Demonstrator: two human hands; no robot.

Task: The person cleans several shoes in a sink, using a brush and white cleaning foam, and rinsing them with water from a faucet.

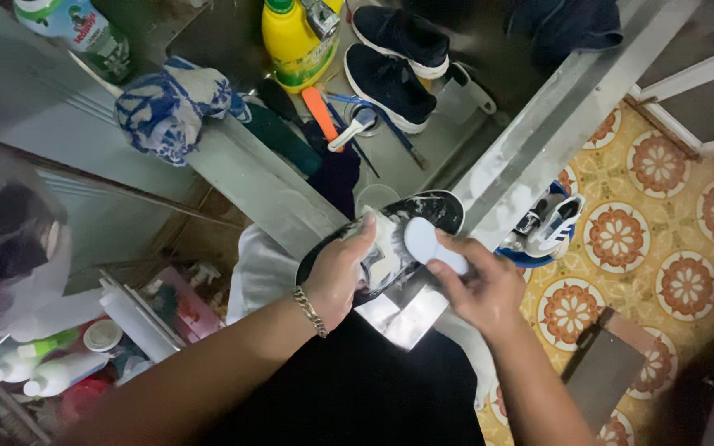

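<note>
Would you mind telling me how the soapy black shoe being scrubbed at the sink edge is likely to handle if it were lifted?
The shoe looks coated in white suds, so it is probably slippery. The left hand presses its side in, suggesting a soft upper. Being wet, it may feel heavy for its size, while the right hand works a white brush.

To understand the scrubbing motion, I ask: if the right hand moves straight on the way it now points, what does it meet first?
The right hand points up-left with a white brush. It would first meet the soapy black shoe held by the left hand; depth is unclear.
</note>
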